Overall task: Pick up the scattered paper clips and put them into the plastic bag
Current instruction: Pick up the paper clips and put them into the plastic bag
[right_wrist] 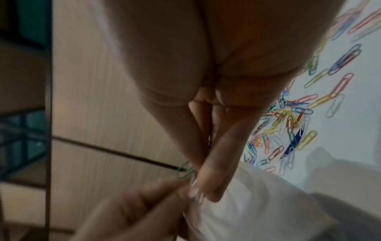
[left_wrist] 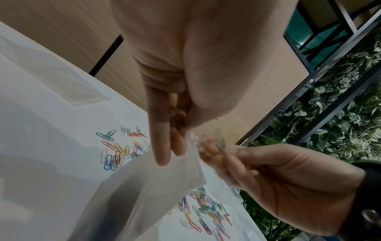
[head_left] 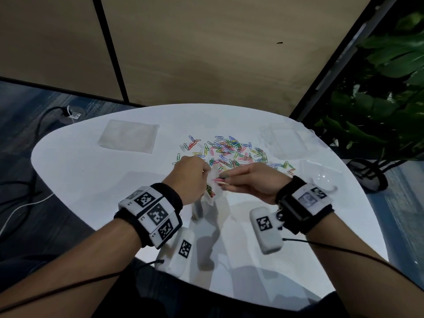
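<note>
Left hand pinches the top edge of the plastic bag, holding it off the white table so its mouth faces the other hand; some clips already sit inside. Right hand pinches a few paper clips at the bag's mouth, apparently to feed them in. Most scattered clips lie just beyond both hands, within easy reach.

text: none readable | wristbands: black-and-white square code markers only
</note>
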A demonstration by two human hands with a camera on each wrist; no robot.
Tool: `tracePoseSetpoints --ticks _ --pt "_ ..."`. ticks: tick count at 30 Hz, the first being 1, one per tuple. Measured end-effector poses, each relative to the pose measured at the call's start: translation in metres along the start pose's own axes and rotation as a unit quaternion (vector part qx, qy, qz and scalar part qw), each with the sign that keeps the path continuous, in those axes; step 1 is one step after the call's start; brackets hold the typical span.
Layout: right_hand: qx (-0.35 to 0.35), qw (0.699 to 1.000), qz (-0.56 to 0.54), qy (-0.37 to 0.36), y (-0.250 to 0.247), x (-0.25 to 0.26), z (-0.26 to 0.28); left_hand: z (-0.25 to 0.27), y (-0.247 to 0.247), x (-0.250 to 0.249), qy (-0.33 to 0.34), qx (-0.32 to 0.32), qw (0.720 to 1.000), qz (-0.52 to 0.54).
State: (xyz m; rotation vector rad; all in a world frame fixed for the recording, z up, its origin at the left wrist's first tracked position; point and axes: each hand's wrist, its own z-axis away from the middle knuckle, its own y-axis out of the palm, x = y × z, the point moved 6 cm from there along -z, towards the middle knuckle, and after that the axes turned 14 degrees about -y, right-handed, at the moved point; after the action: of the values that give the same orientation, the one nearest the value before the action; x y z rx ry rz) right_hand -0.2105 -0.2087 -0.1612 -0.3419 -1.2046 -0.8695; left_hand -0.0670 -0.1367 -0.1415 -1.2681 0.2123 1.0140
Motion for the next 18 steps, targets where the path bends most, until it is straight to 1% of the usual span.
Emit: tracePoseSetpoints --ticks 2,4,5,6,8,9,10,11,12,13,15,16,17,18 --pt "-0.028 0.998 0.06 -0.012 0.009 -0.008 -0.003 0.0 0.004 0.0 0.003 0.006 1.0 0.008" --pt "-0.071 0.988 0.134 -0.041 0.015 -0.015 -0.008 -0.001 0.007 0.002 0.007 0.016 1.0 0.014" --pt "-0.076 0.981 0.17 -0.06 0.019 -0.016 -0.011 -0.002 0.008 0.002 0.007 0.017 1.0 0.01" --pt "-0.071 0.97 0.22 -0.08 0.021 -0.015 -0.013 -0.003 0.008 0.003 0.007 0.016 1.0 0.006" --pt "-0.031 0.94 0.324 -0.106 0.029 -0.01 -0.016 -0.006 0.005 0.005 0.006 0.01 1.0 0.0" --pt "-0.013 0.936 0.335 -0.108 0.032 -0.009 -0.017 -0.006 0.003 0.006 0.005 0.009 1.0 0.0" --pt "-0.006 0.947 0.303 -0.108 0.033 -0.006 -0.017 -0.006 0.001 0.006 0.005 0.007 1.0 0.0" --pt "-0.012 0.964 0.245 -0.104 0.031 -0.003 -0.018 -0.006 -0.001 0.007 0.003 0.003 1.0 0.0" --pt "-0.026 0.975 0.197 -0.101 0.026 0.001 -0.019 -0.006 -0.002 0.008 0.001 -0.003 1.0 -0.001" --pt "-0.049 0.979 0.17 -0.103 0.016 0.006 -0.021 -0.005 -0.003 0.01 -0.001 -0.008 1.0 -0.001" --pt "-0.101 0.969 0.197 -0.106 -0.015 0.012 -0.027 -0.005 -0.005 0.012 -0.001 -0.014 1.0 -0.001" --pt "-0.128 0.953 0.258 -0.09 -0.035 0.009 -0.03 -0.005 -0.006 0.013 -0.002 -0.016 1.0 -0.005" --pt "-0.138 0.922 0.358 -0.05 -0.058 0.001 -0.034 -0.004 -0.007 0.013 -0.003 -0.017 1.0 -0.007" --pt "-0.128 0.874 0.468 0.015 -0.078 -0.012 -0.035 -0.004 -0.008 0.014 -0.006 -0.017 1.0 -0.008"
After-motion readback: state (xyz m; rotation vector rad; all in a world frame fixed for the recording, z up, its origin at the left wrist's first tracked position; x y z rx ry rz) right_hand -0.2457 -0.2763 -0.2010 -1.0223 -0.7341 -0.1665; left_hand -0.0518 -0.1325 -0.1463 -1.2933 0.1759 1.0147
